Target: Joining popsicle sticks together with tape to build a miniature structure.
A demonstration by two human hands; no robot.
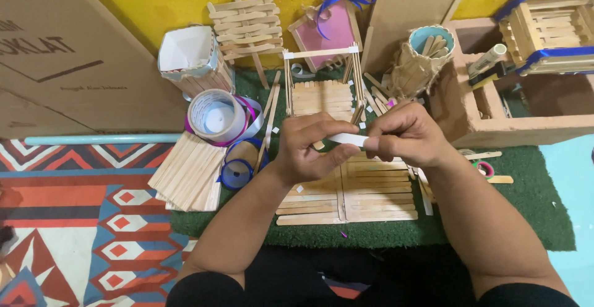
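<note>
A large flat brown cardboard sheet (68,53) with dark printing leans against the yellow wall at upper left. A second, plain brown cardboard panel (411,13) stands upright at top centre-right, behind a stick-covered cup. An open white paper carton (189,53), square-mouthed with a patterned lower band, stands just right of the printed sheet, on the green mat's edge.

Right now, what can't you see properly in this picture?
- Head view: the white strip is part hidden inside the left hand and right hand.
- The stick panel is partly covered by both hands.
- The stick box is cut off by the top edge.
</note>
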